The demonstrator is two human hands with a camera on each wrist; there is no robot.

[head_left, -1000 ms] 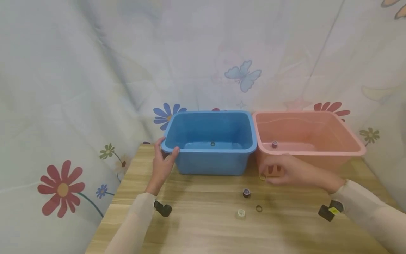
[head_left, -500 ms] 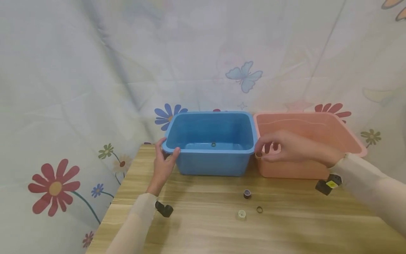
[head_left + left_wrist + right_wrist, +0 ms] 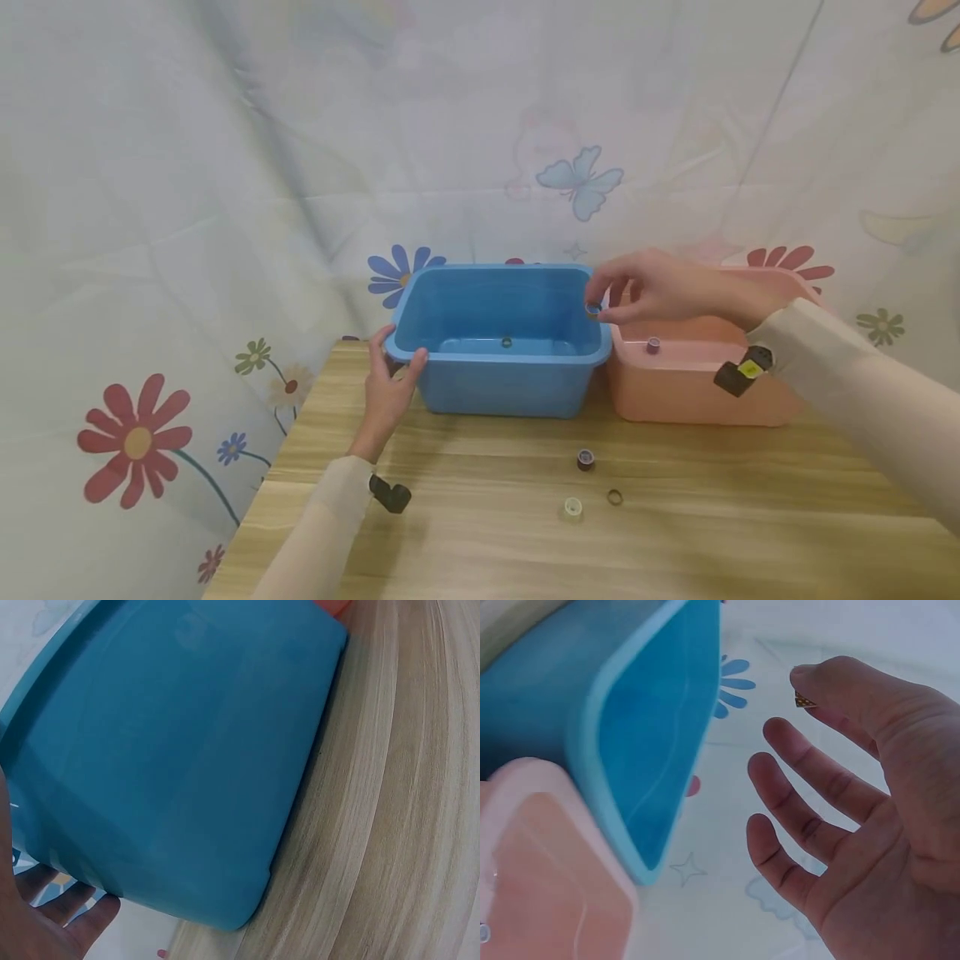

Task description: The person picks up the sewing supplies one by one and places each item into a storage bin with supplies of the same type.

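I judged the work to be partway along. In the head view, a small ring (image 3: 506,342) lay on the floor of the blue tub (image 3: 502,358) and a purplish spool (image 3: 653,345) sat in the pink tub (image 3: 697,402), so I took those two as done. My right grip (image 3: 660,287) was pinched on a gold ring (image 3: 804,700), which showed at the blue tub's right rim and seemed not yet let go; I could not tell its height above that rim. My left grip (image 3: 386,396) was clamped on the blue tub's near left corner, close to the far left corner of the tabletop (image 3: 480,554), with the pink tub just beside it along the far edge. Three pieces looked left to deal with, lying apart between the tubs and the near edge: a dark spool (image 3: 585,460), a cream spool (image 3: 573,507) and a thin dark ring (image 3: 615,503)
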